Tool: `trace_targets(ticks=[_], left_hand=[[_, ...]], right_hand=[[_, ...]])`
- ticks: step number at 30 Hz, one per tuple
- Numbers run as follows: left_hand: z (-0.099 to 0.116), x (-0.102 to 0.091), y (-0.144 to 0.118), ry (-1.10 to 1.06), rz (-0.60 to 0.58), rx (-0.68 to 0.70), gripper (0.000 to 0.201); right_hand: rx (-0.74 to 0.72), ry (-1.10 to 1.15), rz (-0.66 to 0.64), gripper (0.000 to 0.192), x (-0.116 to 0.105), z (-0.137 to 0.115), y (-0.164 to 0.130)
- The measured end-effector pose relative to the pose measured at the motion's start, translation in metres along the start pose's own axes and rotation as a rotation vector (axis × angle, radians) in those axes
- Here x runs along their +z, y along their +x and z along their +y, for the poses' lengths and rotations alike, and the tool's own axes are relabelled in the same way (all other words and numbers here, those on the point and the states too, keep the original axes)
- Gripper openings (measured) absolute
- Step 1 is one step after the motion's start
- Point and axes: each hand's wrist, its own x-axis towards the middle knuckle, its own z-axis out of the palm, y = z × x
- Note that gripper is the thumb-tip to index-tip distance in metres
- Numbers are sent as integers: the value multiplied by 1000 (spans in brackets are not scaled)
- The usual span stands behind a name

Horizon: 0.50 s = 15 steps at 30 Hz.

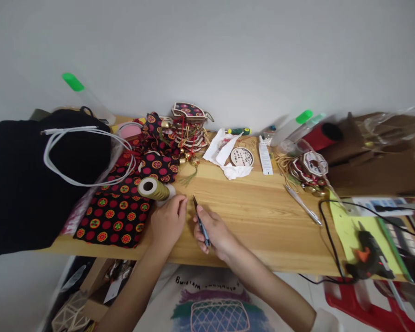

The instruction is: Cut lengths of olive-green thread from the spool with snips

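My right hand point(214, 229) is closed around slim pointed snips point(201, 225) with a dark tip and blue-grey handles. Their tip points away from me, close to the fingers of my left hand point(172, 219). That left hand is curled with thumb and fingers together; whatever it may pinch is too small to make out. Just behind it lies a spool of olive-gold cord point(153, 189), tipped on its side, with a white roll partly hidden next to it. Under the spool and left wrist spreads black floral-patterned fabric point(114, 219).
A black cloth item point(20, 184) and coiled white cable point(86, 184) sit left. Fabric ornaments with bells point(190, 133), white paper point(216, 147) and a round printed disc point(242, 157) line the back. A pen point(303, 205), hot glue gun point(371, 251) and brown cardboard box point(366, 161) are right.
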Motion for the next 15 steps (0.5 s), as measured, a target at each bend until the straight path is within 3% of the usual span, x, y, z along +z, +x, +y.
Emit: trace_targets(ticks=[15], left_hand=[[0, 1, 0, 17, 27, 18, 26]], right_hand=[[28, 17, 36, 51, 3, -1, -2]])
